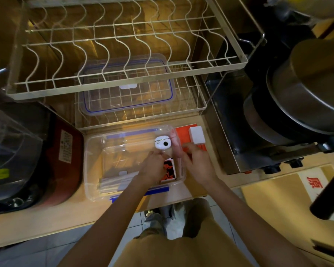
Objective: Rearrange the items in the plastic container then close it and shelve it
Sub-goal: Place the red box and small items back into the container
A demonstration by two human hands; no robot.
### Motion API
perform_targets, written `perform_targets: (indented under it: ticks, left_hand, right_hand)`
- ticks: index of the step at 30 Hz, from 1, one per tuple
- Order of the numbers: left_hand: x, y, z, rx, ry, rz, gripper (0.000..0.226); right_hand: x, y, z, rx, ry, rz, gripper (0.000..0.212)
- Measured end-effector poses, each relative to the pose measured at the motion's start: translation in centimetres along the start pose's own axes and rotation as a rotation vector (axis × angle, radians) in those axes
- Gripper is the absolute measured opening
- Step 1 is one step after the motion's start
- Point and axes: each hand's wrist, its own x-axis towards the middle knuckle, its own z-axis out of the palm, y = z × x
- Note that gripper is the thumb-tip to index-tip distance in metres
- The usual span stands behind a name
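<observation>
The clear plastic container (94, 166) stands open on the wooden counter. Inside lie a white round device (161, 143), a pink object (175, 140) along the right wall, an orange, black and white patterned box (171, 169) and a flat clear stack (114, 183). My left hand (153, 167) is inside, with bent fingers over the patterned box's left edge just below the white device; its grip is hidden. My right hand (198, 162) is at the right rim, pinching the pink object's near end. The blue-sealed lid (127, 101) lies on the lower wire rack.
An orange box (182, 132) with a white block (197, 135) on it sits just right of the container. A wire dish rack (123, 47) hangs over the back. A red appliance (64, 160) stands on the left; a metal unit and pots (307, 97) are on the right.
</observation>
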Motion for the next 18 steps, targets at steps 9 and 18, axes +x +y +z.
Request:
perform_targets:
  ticks: [9,18]
  left_hand:
    - [-1.1,0.5,-1.0,0.021,-0.026,0.016,0.042]
    - [-4.7,0.4,-2.2,-0.041,0.069,0.019,0.037]
  right_hand:
    - [0.3,-0.3,-0.2,-0.015,-0.018,0.037,0.025]
    - [3.6,0.9,-1.7,-0.376,0.182,0.132,0.048]
